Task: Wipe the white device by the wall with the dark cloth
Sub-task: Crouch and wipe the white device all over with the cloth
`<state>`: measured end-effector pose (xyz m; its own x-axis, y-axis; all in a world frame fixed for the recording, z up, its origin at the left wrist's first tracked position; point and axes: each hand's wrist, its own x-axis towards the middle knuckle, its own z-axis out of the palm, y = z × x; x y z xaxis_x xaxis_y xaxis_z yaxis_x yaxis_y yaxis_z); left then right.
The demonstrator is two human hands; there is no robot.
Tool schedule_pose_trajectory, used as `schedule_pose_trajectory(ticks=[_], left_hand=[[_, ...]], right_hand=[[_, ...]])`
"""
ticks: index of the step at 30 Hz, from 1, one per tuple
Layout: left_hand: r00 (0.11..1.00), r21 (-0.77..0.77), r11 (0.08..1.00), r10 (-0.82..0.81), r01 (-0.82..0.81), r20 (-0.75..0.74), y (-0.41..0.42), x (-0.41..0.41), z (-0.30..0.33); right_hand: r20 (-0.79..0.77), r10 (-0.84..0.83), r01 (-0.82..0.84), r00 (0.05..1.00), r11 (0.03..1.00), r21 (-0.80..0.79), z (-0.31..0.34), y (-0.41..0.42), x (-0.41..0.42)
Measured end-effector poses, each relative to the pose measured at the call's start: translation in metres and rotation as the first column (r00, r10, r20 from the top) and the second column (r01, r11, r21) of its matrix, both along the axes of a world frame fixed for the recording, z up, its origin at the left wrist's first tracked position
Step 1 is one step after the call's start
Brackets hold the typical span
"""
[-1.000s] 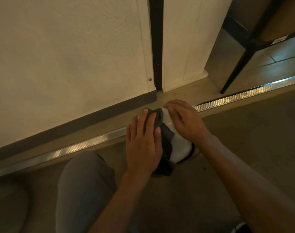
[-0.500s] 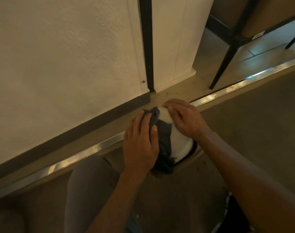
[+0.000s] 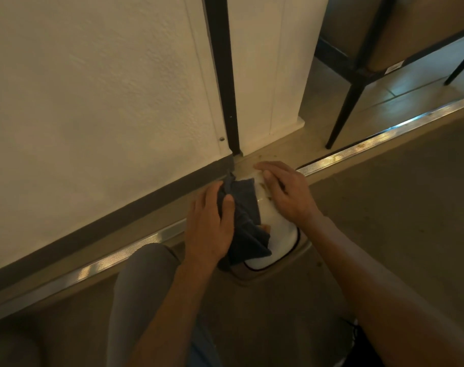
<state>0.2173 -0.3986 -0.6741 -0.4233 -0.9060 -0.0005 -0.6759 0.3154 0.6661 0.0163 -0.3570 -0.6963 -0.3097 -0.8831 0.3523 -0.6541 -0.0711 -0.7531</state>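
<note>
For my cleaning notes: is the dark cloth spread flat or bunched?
Bunched: the dark cloth lies in folds on the white device, under the left hand.

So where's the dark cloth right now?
The dark cloth lies mid-frame on the white device's left part, under the left hand, near the wall's dark baseboard.

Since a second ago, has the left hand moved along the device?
Yes. The left hand slid the dark cloth toward the baseboard, up the white device.
</note>
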Motion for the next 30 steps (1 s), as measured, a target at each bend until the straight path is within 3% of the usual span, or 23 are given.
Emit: schedule_pose_trajectory(ticks=[4, 8, 11, 13, 16, 21, 25, 28, 30], left_hand=[[0.973, 0.179, 0.981, -0.114, 0.078, 0.203, -0.046, -0.033, 0.018], [0.892, 0.264, 0.944, -0.286, 0.199, 0.351, -0.075, -0.065, 0.02], [0.934, 0.25, 0.948, -0.261, 0.199, 0.246, -0.063, -0.048, 0.024], [0.982, 0.244, 0.963, -0.149, 0.116, 0.119, -0.046, -0.021, 0.025], [0.999, 0.241, 0.971, 0.0, -0.011, 0.043, -0.027, 0.002, 0.023], [0.984, -0.049, 0.998, 0.037, -0.029, 0.177, -0.02, -0.036, 0.019], [0.967, -0.141, 0.99, 0.029, 0.007, 0.254, -0.015, -0.071, 0.018], [0.992, -0.057, 0.995, -0.081, 0.086, 0.095, -0.019, -0.074, 0.024], [0.996, -0.045, 0.997, -0.059, 0.056, -0.069, -0.021, -0.057, 0.027]], right_hand=[[0.051, -0.149, 0.151, 0.987, 0.988, -0.032, -0.001, 0.003, 0.003], [0.034, -0.171, 0.172, 0.985, 0.984, -0.054, -0.001, 0.003, 0.007], [0.038, -0.18, 0.181, 0.983, 0.983, -0.033, -0.002, 0.004, 0.009], [-0.001, -0.185, 0.185, 0.983, 0.983, -0.018, -0.001, 0.002, 0.012], [-0.068, -0.211, 0.21, 0.975, 0.977, -0.023, 0.001, -0.005, 0.018], [-0.052, -0.337, 0.338, 0.94, 0.941, 0.002, -0.001, -0.003, 0.02], [0.119, -0.406, 0.408, 0.906, 0.913, 0.011, -0.001, 0.0, 0.016], [0.221, -0.457, 0.459, 0.862, 0.887, 0.045, 0.009, 0.003, 0.011], [0.196, -0.466, 0.462, 0.863, 0.884, 0.069, 0.024, 0.007, 0.011]])
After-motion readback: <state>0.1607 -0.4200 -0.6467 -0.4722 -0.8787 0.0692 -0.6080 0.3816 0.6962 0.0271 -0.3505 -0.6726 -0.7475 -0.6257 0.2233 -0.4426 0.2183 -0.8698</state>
